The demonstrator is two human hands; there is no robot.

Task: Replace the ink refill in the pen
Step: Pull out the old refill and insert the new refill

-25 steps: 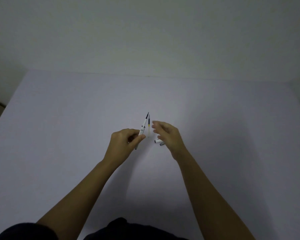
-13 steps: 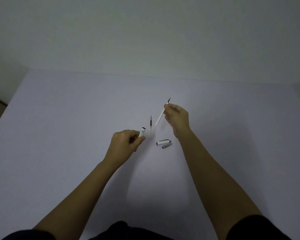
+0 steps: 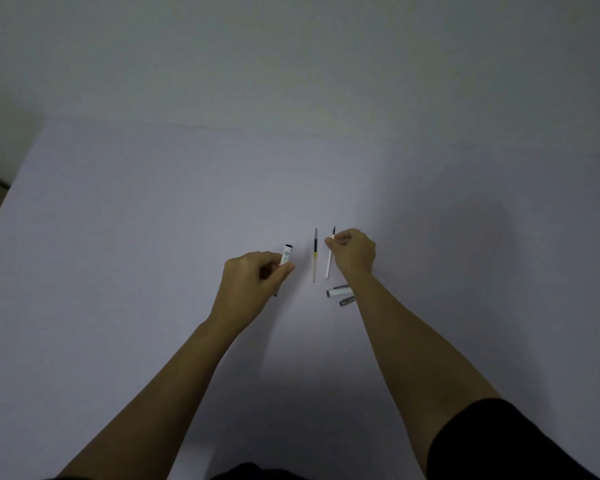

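Both forearms are seen bare. A dark short sleeve [image 3: 499, 441] is worn at 5 o'clock; dark clothing [image 3: 257, 472] is seen at 6 o'clock.

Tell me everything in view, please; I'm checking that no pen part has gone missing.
Pen barrel: 1, white with dark open end, held in left hand.
White refill: 1, white with dark tip, pinched by right hand, lying beside the other refill.
Yellow-banded refill: 1, dark, yellow and pale, flat on table between the hands.
White pen piece: 1, on table near right wrist.
Grey pen piece: 1, just below it.
Table: 1, pale.
Left hand: 1.
Right hand: 1.
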